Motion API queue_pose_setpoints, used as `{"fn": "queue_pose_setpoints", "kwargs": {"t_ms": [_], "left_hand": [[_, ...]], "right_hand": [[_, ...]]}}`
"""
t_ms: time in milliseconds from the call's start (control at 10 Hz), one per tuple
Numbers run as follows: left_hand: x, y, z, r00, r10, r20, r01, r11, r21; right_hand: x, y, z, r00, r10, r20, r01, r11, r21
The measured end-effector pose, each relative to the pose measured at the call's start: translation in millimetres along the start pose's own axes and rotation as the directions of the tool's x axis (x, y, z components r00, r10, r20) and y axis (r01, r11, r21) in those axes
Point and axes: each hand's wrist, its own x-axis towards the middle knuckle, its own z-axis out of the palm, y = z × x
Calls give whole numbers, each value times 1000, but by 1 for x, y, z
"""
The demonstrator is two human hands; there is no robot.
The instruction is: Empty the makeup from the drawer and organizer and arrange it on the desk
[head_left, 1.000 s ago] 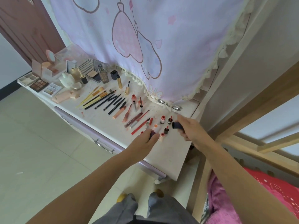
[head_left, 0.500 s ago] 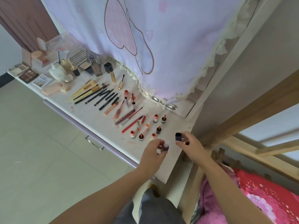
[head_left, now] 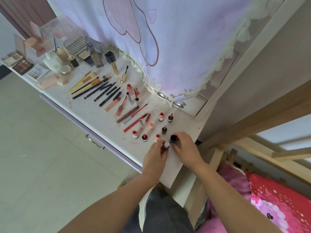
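Hands (head_left: pixel 155 158) around lipstick (head_left: pixel 165 146), cap (head_left: pixel 173 139)

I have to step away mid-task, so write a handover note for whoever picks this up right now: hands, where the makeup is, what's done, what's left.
Left hand grips a small lipstick upright at the desk's near right end.
Right hand holds a dark cap beside it.
Done: palettes, brushes, pencils and lip glosses laid in rows; eight small lipsticks stand in a cluster.
Left: set down the held lipstick and cap. Whether the closed drawer is empty cannot be seen.
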Motion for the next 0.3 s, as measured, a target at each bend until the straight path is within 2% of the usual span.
{"fn": "queue_pose_setpoints", "kwargs": {"t_ms": [100, 300], "left_hand": [[1, -3, 1, 1000, -1, 10, 1, 1000, 30], [-5, -11, -14, 995, 4, 97, -8, 999, 43]], "right_hand": [[2, 3, -1, 1000, 17, 10, -17, 1000, 14], [-7, -2, -14, 984, 130, 119, -137, 989, 55]]}}
